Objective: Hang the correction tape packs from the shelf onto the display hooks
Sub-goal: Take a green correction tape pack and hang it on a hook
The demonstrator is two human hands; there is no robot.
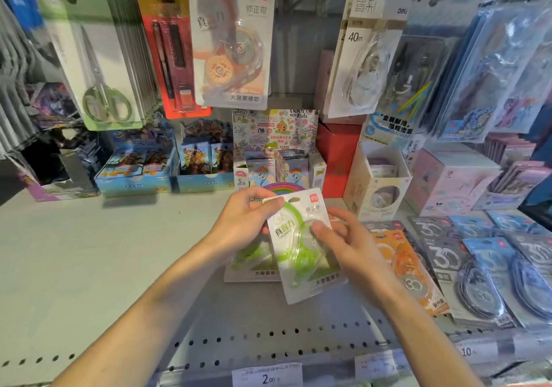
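Both hands (245, 222) (349, 246) hold green pack (301, 252), perhaps overlapping orange pack (400, 255).

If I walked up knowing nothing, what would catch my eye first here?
Probably the green correction tape pack at the centre, held above the shelf by both the left hand and right hand. Next, the orange correction tape pack hanging on a hook directly above. Then the blue and grey packs lying spread along the shelf's right side.
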